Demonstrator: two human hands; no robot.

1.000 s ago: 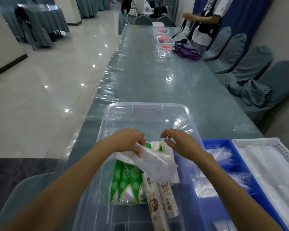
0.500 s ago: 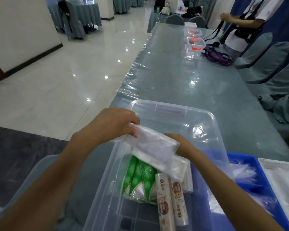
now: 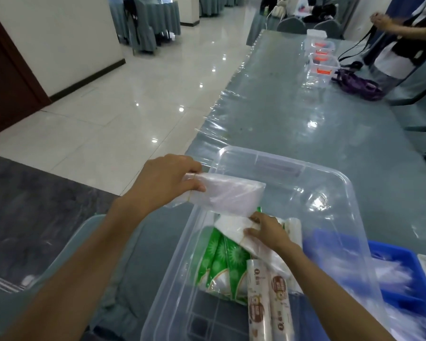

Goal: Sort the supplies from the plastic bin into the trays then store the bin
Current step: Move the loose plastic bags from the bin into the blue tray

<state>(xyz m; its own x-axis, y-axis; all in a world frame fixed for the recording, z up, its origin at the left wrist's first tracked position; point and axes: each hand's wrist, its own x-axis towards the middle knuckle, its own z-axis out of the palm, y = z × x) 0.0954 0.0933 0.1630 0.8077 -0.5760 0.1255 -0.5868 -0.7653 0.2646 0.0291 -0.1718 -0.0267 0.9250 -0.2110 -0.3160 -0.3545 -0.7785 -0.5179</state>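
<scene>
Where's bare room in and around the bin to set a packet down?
Free: the bin's far half, beyond the left hand and its white packet; the table between the bin and the small clear boxes. Crowded: the bin's near half, with green packs, rolls and the right hand; the blue tray holds clear bags.

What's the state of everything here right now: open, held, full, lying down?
Left hand: gripping a clear bag.
Clear bag: lifted above the bin.
Right hand: pinching a white pack.
White pack: inside the bin.
Bin: lidless, partly filled.
Green packs: lying in the bin.
Blue tray: holds plastic bags.
</scene>
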